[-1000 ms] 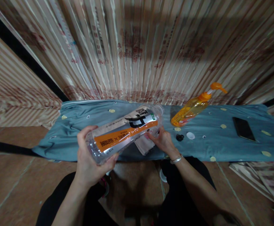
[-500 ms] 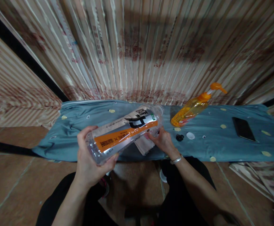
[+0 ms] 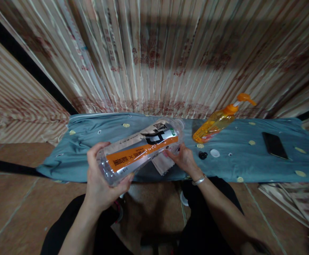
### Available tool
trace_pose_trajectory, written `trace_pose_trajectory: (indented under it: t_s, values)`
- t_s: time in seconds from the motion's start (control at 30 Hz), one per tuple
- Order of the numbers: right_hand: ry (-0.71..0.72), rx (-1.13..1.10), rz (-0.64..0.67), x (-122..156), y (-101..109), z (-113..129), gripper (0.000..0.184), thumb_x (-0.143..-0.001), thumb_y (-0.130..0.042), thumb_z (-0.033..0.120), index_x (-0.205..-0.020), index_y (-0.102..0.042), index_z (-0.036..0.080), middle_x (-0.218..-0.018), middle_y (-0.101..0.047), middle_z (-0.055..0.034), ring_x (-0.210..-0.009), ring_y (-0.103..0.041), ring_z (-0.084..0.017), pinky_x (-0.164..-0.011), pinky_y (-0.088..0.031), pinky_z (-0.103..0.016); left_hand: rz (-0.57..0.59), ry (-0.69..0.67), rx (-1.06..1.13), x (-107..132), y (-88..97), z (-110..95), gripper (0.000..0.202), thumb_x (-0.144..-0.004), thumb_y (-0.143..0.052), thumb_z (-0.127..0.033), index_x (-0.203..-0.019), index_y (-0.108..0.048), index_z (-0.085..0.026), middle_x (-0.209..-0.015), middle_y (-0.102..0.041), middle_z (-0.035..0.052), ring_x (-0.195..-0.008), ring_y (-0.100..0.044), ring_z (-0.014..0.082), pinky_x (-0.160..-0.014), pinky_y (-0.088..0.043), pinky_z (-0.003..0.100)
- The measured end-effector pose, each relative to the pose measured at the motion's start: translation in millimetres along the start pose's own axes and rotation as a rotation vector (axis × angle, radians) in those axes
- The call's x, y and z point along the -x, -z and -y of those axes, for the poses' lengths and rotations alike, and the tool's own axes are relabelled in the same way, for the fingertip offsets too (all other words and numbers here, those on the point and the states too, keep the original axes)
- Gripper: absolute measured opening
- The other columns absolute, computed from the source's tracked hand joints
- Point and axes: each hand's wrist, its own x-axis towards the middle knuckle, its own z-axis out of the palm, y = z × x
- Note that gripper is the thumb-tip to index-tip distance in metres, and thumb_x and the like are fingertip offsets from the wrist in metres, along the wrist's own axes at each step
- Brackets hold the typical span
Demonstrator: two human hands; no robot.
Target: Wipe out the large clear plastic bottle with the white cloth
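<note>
My left hand (image 3: 101,180) grips the base end of a clear plastic bottle (image 3: 141,147) with an orange, black and white label. The bottle is tilted, its open neck pointing up and right over a blue-grey cloth (image 3: 90,138). My right hand (image 3: 183,159) rests just under the neck end, fingers curled against a small folded pale cloth (image 3: 163,163) lying on the blue-grey cloth. A small black cap (image 3: 202,155) and a white cap (image 3: 215,153) lie just right of that hand.
An orange pump bottle (image 3: 218,122) stands at the back of the cloth, a dark phone (image 3: 274,145) farther right. A striped curtain (image 3: 154,56) hangs behind. Brown floor tiles (image 3: 16,205) and my dark-clad knees are below; folded fabric (image 3: 297,202) lies at lower right.
</note>
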Motion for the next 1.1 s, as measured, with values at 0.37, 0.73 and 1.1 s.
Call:
trace_pose_trajectory:
  t_s: [0.37, 0.73, 1.1]
  values:
    - [0.033, -0.027, -0.011, -0.1, -3.5, -5.5, 0.053, -0.087, -0.076, 0.049, -0.122, -0.057, 0.014, -0.092, -0.078, -0.0149, -0.083, -0.078, -0.032, -0.072, -0.061, -0.040, -0.003, -0.034, -0.021, -0.4, 0.2, 1.3, 0.072, -0.072, -0.079, -0.052, -0.130, -0.047, -0.025, -0.115, -0.061, 0.0099, -0.089, -0.069, 0.0298, -0.072, -0.061, 0.047]
    - [0.040, -0.023, -0.042, 0.4, -5.7, -6.8, 0.051, -0.086, -0.076, 0.049, -0.118, -0.058, 0.014, -0.089, -0.079, -0.0166, -0.081, -0.078, -0.034, -0.068, -0.059, -0.038, -0.009, -0.060, -0.011, -0.8, -0.4, 0.9, 0.070, -0.073, -0.080, -0.051, -0.130, -0.048, -0.024, -0.112, -0.063, 0.0092, -0.087, -0.071, 0.0294, -0.070, -0.062, 0.047]
    - [-0.005, -0.026, -0.006, -0.3, -3.3, -2.9, 0.055, -0.085, -0.079, 0.042, -0.125, -0.056, 0.012, -0.095, -0.079, -0.0170, -0.088, -0.079, -0.033, -0.075, -0.062, -0.041, -0.009, -0.067, -0.019, 0.3, 0.3, 1.6, 0.072, -0.073, -0.080, -0.052, -0.131, -0.047, -0.024, -0.115, -0.062, 0.0097, -0.089, -0.070, 0.0295, -0.072, -0.062, 0.047]
